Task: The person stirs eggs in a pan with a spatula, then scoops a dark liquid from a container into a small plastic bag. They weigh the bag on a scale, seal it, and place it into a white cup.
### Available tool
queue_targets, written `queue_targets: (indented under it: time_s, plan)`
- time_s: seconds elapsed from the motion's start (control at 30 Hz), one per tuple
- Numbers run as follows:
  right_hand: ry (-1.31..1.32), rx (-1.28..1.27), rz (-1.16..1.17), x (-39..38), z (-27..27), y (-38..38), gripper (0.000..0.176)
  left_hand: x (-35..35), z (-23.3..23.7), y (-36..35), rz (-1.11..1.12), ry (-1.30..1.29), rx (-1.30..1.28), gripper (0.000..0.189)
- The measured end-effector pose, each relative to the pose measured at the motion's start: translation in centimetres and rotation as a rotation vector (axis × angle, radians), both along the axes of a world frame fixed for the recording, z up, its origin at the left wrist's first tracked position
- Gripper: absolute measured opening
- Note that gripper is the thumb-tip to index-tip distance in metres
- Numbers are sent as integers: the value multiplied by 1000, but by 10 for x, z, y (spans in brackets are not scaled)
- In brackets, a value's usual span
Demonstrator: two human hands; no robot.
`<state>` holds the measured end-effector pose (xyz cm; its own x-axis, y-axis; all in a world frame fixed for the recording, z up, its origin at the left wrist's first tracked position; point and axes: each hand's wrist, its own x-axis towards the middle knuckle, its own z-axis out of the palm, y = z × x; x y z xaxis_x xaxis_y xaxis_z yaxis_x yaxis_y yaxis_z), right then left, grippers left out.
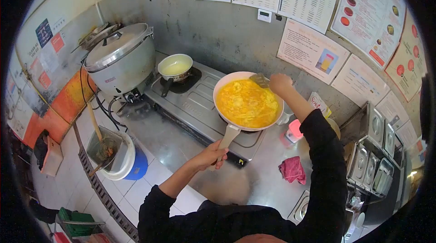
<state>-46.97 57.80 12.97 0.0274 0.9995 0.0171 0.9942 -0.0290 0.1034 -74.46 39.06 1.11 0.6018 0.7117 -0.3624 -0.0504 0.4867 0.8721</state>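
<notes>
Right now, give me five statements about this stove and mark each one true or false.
1. The left hand grips the handle of the pan. True.
2. The pan holds plain white rice. False: it holds yellow egg.
3. The right hand holds a spatula at the pan's far rim. True.
4. The small pot stands on the floor. False: it sits on the stove, on the other burner.
5. The pink cloth hangs on the wall. False: it lies on the counter beside the stove.
</notes>
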Motion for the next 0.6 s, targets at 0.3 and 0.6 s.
queue_targets:
  time_s: [0.3,0.6]
  plan:
    - [92,-110,456,19,-42,66,25,5,4,4,-81,-3,-26,47]
    - [-36,-169,668,10,3,10,29,3,11,2,-99,0,-25,47]
